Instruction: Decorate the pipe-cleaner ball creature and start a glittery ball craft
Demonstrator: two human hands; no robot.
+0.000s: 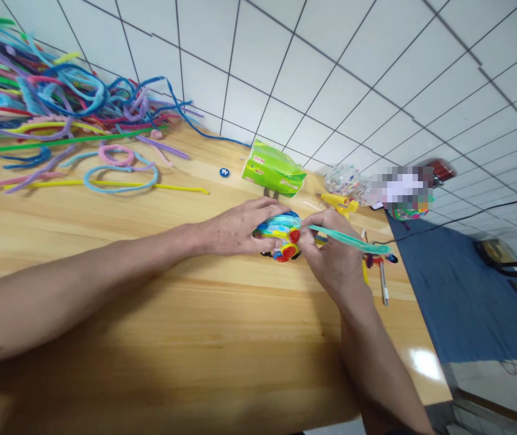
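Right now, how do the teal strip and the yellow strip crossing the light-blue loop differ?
Colour: the teal strip is blue-green, the yellow strip bright yellow. State: the teal strip is pinched in the right hand; the yellow strip lies on the table. Both are long and slender.

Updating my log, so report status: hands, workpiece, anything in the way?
Left hand gripping multicoloured fuzzy craft piece with round red parts. Right hand pinching turquoise fuzzy strip beside it. Green plastic-wrapped pack beyond, seemingly not blocking.
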